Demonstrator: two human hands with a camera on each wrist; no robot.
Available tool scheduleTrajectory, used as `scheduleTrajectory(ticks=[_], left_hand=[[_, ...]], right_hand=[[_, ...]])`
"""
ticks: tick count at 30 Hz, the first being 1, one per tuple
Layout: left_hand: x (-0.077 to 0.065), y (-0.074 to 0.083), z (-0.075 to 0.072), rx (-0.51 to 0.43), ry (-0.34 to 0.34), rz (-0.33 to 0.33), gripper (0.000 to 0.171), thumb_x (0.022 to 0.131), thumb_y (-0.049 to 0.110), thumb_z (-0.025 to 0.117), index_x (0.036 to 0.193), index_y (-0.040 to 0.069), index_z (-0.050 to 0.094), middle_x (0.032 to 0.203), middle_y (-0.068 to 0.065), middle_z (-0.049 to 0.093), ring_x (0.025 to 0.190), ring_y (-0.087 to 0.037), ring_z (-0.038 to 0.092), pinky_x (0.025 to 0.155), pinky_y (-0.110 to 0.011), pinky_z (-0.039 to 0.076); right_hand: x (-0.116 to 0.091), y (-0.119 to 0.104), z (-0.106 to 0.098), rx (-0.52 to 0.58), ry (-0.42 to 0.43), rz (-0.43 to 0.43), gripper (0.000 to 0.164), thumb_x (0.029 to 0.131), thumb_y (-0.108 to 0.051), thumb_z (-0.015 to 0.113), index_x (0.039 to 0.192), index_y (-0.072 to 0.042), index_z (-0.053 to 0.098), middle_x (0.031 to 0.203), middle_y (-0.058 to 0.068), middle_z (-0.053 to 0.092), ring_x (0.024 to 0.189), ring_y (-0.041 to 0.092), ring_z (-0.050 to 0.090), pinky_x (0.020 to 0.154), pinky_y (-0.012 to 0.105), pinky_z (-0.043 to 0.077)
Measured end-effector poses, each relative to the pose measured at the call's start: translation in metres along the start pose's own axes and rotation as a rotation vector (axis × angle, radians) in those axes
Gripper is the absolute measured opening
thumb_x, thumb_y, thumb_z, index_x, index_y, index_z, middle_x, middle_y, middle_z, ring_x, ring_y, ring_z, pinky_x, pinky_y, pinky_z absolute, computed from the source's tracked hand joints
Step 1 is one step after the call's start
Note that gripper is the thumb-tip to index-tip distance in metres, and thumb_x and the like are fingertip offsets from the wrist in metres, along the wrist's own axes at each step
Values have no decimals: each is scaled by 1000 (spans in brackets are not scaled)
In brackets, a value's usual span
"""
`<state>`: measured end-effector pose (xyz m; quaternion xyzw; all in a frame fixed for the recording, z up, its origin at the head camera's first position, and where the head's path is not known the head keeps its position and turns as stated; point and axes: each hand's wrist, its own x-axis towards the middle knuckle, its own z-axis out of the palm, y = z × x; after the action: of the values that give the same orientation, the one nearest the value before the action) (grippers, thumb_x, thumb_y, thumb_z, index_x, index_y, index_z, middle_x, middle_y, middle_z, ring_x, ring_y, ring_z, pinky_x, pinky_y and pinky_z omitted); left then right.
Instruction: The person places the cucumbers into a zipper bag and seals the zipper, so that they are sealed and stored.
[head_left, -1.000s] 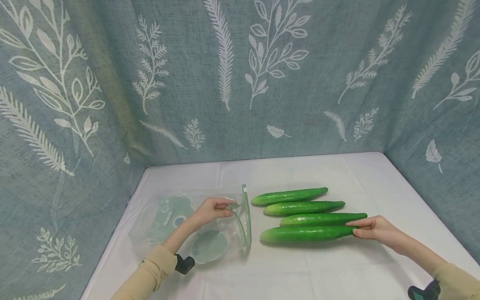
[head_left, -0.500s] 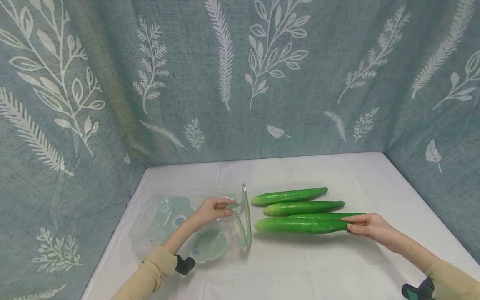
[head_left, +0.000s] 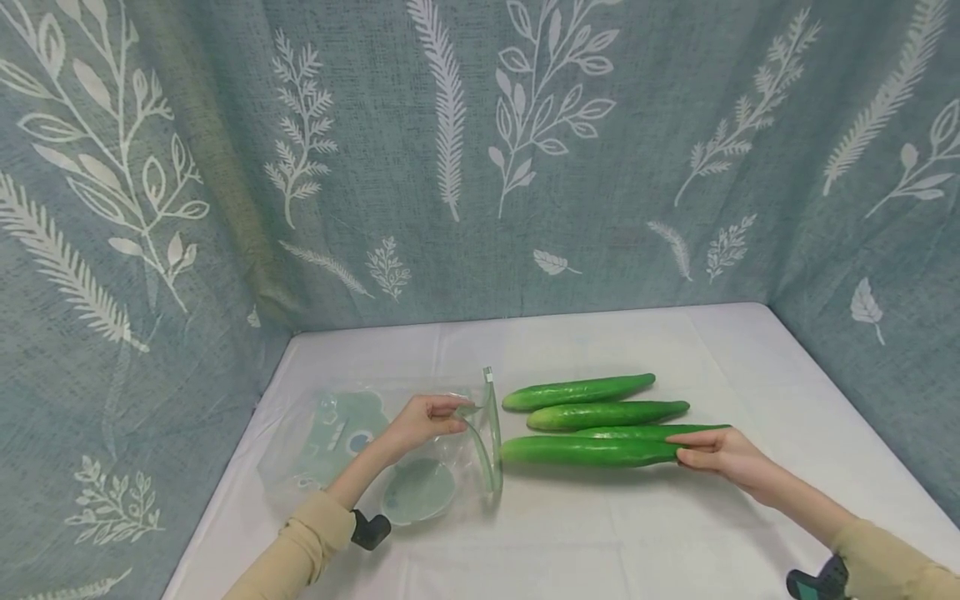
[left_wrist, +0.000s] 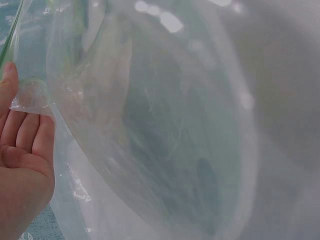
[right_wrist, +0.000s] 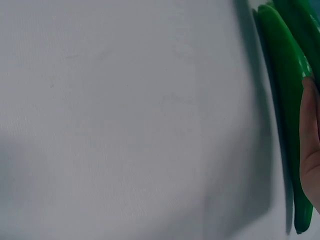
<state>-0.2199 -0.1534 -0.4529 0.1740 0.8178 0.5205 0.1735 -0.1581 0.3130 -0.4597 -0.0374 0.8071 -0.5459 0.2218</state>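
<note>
My left hand (head_left: 427,419) pinches the upper edge of a clear zip bag (head_left: 418,492), whose green-edged mouth stands open toward the right. In the left wrist view the fingers (left_wrist: 26,132) are at the bag's plastic (left_wrist: 185,125). A large green cucumber (head_left: 585,451) is gripped near its right end between thumb and fingers of my right hand (head_left: 731,461). Its pale left tip is at the bag's mouth; whether it is inside I cannot tell. In the right wrist view the cucumber (right_wrist: 285,75) runs along the right edge beside my thumb (right_wrist: 309,120).
Behind the held cucumber lies another cucumber (head_left: 705,431), partly covered. Two more, a middle cucumber (head_left: 607,415) and a back cucumber (head_left: 577,392), lie farther back on the white tablecloth (head_left: 585,550). A patterned blue-green curtain (head_left: 480,167) surrounds the table.
The held cucumber has moved left and slightly back with my right hand, from beside the row until its tip reaches the bag's mouth. My left hand and the bag have hardly moved.
</note>
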Motion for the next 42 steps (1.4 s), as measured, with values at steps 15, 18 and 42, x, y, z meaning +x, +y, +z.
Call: scheduleTrajectory(ticks=[15,18,42], left_hand=[[4,3,4,12,35,-17,43,87,20,68,127,5,59,138,-18,53,128,-38,48,102,-47,45],[4,4,5,-2,39,-16,44,87,19,68,127,4,59,137,-18,53,127,-38,49,102,-47,45],[6,2,13,-26,60,25,43,88,19,68,127,3,59,133,-19,57,123,-37,53,100,-45,48]], right_hand=[[13,-5,26,51,-50,-17,57,88,-25,68,128,11,51,105,2,73,93,2,66,85,27,56],[15,-7,31,48,-62,-23,58,87,-27,69,128,10,52,105,3,73,94,2,66,86,28,56],[39,-14,82,108,-112,-61,54,86,-25,71,125,10,55,106,10,72,95,8,68,84,28,56]])
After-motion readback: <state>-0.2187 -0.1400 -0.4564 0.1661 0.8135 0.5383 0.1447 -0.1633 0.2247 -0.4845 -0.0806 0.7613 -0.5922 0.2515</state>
